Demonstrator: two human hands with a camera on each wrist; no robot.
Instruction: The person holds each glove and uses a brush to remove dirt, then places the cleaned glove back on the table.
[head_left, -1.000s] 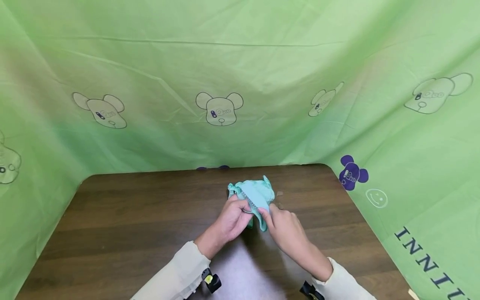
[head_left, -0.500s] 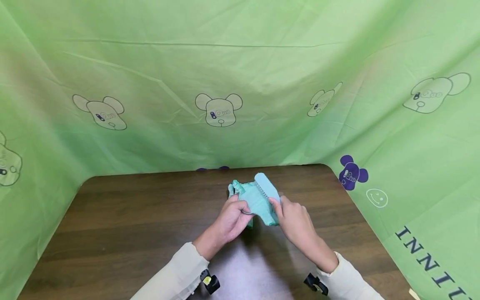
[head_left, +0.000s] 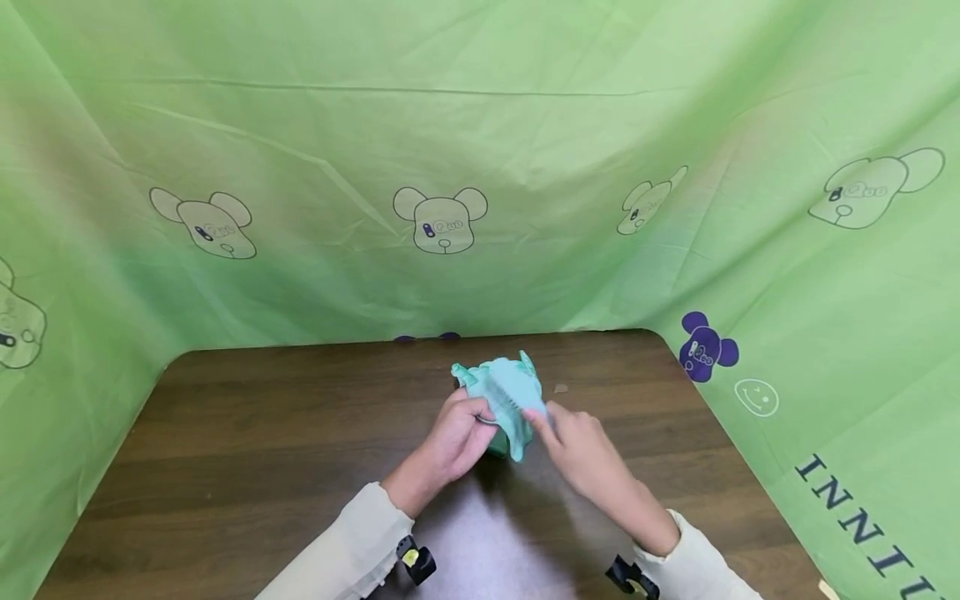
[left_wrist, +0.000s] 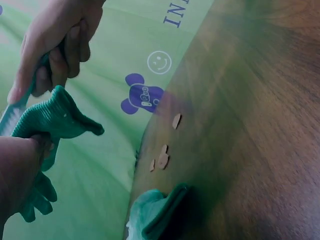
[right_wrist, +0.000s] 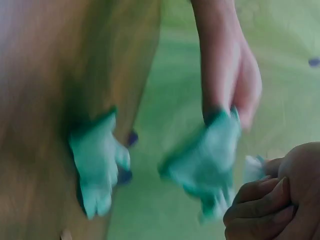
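Observation:
A green knit glove (head_left: 487, 392) is gripped by my left hand (head_left: 453, 437), thumb on top of the fabric, above the middle of the table. My right hand (head_left: 585, 454) holds a light blue brush (head_left: 522, 385), its bristle edge lying along the glove. In the left wrist view the fingers of the right hand (left_wrist: 60, 42) curl round the brush handle, and the held glove (left_wrist: 52, 117) shows its ribbed cuff. A second green glove (right_wrist: 97, 165) lies flat on the table in the right wrist view. The held glove (right_wrist: 207, 155) is blurred there.
The brown wooden table (head_left: 300, 450) meets a green printed curtain (head_left: 442, 108) at its back and sides. Several small brown flakes (left_wrist: 163, 158) lie on the tabletop near the second glove.
The brush has swung right off the glove's middle, then back left over it. The glove's loose lower edge moved right and back with it. The left hand has shifted only slightly.

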